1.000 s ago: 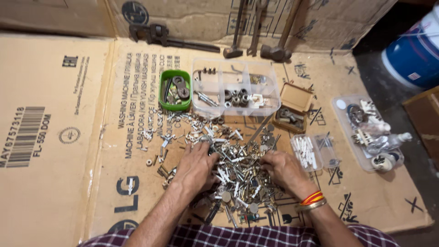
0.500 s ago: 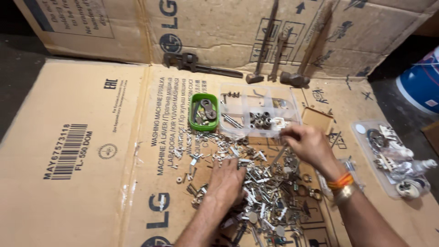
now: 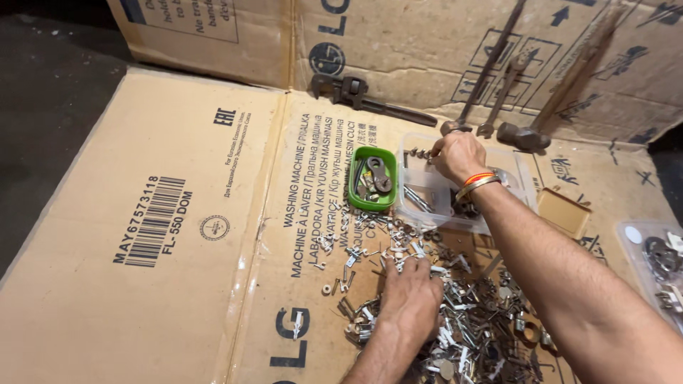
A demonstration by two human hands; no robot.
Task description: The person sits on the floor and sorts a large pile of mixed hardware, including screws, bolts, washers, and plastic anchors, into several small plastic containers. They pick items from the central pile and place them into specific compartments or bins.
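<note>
Flattened brown cardboard (image 3: 178,235) with black barcode; left hand (image 3: 410,299) spread on screws (image 3: 469,320); right hand (image 3: 459,155) clenched, contents unclear.

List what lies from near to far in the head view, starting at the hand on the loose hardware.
left hand on the pile of screws and fittings → green tub → right hand over the clear compartment box → pipe wrench by the upright cardboard wall.

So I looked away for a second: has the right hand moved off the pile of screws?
Yes. The right hand left the pile and reached forward over the clear divided box, beside the green tub.
</note>
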